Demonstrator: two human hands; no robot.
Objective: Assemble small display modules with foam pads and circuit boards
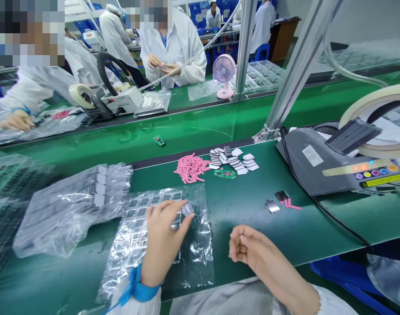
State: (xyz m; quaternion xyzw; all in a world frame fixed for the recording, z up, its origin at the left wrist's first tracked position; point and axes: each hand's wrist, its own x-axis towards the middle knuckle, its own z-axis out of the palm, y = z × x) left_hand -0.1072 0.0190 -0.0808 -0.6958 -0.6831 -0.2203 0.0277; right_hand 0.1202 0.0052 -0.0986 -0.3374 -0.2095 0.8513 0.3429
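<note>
Head view: from here I see the right hand [248, 246] curled loosely and can't tell whether it holds anything. My left hand [163, 229] pinches a small shiny piece [187, 208]; I'd keep that light, by the edges. A clear tray [133, 228] lies beneath this grip, pink strips [190, 168] beyond.

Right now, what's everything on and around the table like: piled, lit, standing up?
Left hand: pinching a clear piece
Right hand: loosely curled, inside hidden
Pink strips: mostly heaped
White-and-black pieces: loosely piled
Clear tray: lying flat
Grey machine: lights on
Pink fan: upright, spinning unclear
</note>
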